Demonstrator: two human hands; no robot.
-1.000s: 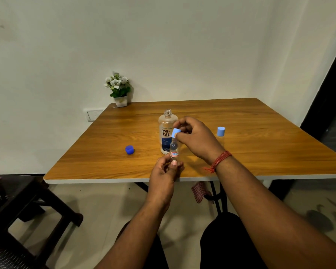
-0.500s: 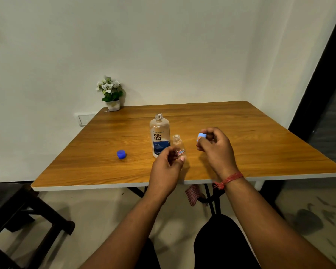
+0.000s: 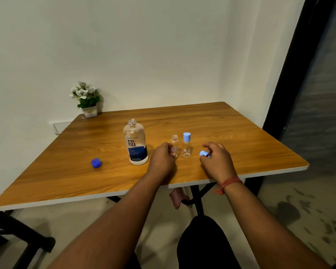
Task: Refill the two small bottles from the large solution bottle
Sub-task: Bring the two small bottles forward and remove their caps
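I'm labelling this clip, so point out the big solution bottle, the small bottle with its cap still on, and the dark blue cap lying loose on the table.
large solution bottle [image 3: 135, 146]: head view, on its label.
capped small bottle [image 3: 186, 149]: head view, on its clear body.
dark blue cap [image 3: 95, 163]: head view, on its side wall.

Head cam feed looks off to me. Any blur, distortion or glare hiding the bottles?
Head view: dim, warm light; wide-angle bend at the table edge. Large bottle label readable; small bottles soft, their fill level unclear. Both hands slightly blurred. No strong glare.
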